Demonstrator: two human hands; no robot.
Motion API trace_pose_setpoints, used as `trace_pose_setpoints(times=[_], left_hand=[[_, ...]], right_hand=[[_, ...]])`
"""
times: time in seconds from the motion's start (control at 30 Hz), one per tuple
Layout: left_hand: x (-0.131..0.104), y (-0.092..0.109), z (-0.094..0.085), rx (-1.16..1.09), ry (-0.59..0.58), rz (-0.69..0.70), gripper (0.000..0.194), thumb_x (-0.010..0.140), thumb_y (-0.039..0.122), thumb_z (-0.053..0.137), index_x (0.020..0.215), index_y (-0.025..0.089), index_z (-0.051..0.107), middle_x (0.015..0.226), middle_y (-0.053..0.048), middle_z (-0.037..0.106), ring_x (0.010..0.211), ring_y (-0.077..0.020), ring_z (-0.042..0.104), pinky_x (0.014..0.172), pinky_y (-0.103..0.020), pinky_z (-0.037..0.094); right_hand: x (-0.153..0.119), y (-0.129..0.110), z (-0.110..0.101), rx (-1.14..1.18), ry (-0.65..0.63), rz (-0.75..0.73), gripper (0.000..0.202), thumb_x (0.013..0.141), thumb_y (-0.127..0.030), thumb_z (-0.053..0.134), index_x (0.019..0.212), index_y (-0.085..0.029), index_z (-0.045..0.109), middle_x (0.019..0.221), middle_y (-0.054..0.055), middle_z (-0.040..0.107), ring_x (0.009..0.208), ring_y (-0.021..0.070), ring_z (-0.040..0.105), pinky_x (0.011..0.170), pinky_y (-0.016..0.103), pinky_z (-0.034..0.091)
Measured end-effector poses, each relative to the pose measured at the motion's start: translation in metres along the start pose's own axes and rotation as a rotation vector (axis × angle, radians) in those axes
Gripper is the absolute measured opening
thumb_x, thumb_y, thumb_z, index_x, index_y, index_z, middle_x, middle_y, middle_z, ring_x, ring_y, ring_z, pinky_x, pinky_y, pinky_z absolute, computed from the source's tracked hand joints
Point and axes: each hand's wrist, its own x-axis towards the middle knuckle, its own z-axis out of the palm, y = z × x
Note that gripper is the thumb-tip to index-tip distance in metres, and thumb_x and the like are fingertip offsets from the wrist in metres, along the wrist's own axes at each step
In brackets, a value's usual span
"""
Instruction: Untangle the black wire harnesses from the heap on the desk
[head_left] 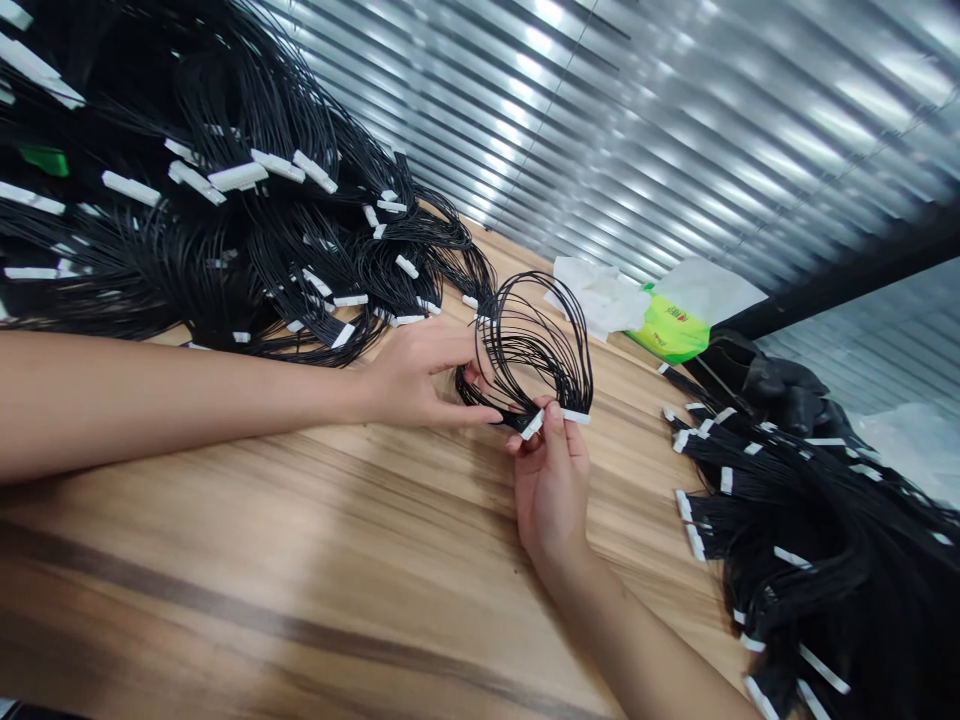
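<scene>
A black wire harness (581, 345) with white connectors at its ends is looped into a coil above the wooden table. My right hand (553, 480) pinches it near two white connectors (532, 425), thumb on top, with the wires rising in a loop behind. On the coil's left side, my left hand (420, 375) has its fingers curled round the wires and its thumb stretched along the front. Part of the left fingers is hidden behind the wires.
A large heap of black wire harnesses (292, 230) with white connectors covers the back left. Another pile (817, 540) lies at the right. A green-yellow packet (671, 328) and white paper (596, 290) lie near the corrugated metal wall (675, 130). Bare wooden tabletop (337, 570) shows in front.
</scene>
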Motion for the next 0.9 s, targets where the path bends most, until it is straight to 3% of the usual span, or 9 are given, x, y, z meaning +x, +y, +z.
trace_pose_setpoints(times=[0.07,0.17,0.33,0.67,0.9], left_hand=[[0.001,0.0,0.0,0.043,-0.001,0.026,0.021,0.077,0.04,0.071,0.079,0.02,0.067,0.083,-0.003,0.07,0.08,-0.0149,0.062,0.07,-0.028,0.04],[0.001,-0.002,0.0,0.141,-0.018,-0.002,0.02,0.082,0.042,0.066,0.079,0.023,0.072,0.089,-0.003,0.072,0.087,-0.0164,0.063,0.076,-0.031,0.036],[-0.001,-0.003,-0.001,0.18,-0.093,0.019,0.023,0.085,0.045,0.063,0.082,0.024,0.071,0.075,0.001,0.072,0.073,-0.0136,0.06,0.074,-0.032,0.03],[-0.001,-0.005,0.006,-0.072,-0.345,0.109,0.017,0.087,0.037,0.061,0.078,0.026,0.071,0.072,0.002,0.073,0.061,-0.0094,0.059,0.071,-0.028,0.033],[-0.001,-0.006,0.003,0.099,-0.213,-0.102,0.023,0.085,0.041,0.061,0.073,0.023,0.069,0.067,0.003,0.068,0.067,-0.011,0.057,0.076,-0.029,0.031]], right_hand=[[0.0,0.0,0.0,-0.024,0.011,-0.005,0.022,0.073,-0.039,0.071,0.083,-0.021,0.065,0.078,-0.002,0.06,0.064,0.0106,0.051,0.049,0.021,0.043],[0.001,0.0,-0.001,-0.032,0.031,-0.008,0.023,0.072,-0.04,0.072,0.084,-0.021,0.065,0.08,-0.002,0.06,0.062,0.0102,0.05,0.05,0.022,0.043],[0.002,-0.002,-0.001,0.019,0.007,0.036,0.022,0.074,-0.039,0.071,0.086,-0.023,0.063,0.076,-0.004,0.064,0.06,0.01,0.055,0.057,0.024,0.044],[0.001,-0.004,0.0,0.137,-0.044,0.069,0.023,0.074,-0.037,0.073,0.086,-0.022,0.062,0.079,-0.003,0.069,0.068,0.0108,0.064,0.059,0.022,0.044],[0.006,-0.01,-0.001,0.2,0.04,0.163,0.025,0.069,-0.034,0.078,0.085,-0.021,0.063,0.07,-0.006,0.064,0.05,0.0049,0.053,0.045,0.016,0.039]])
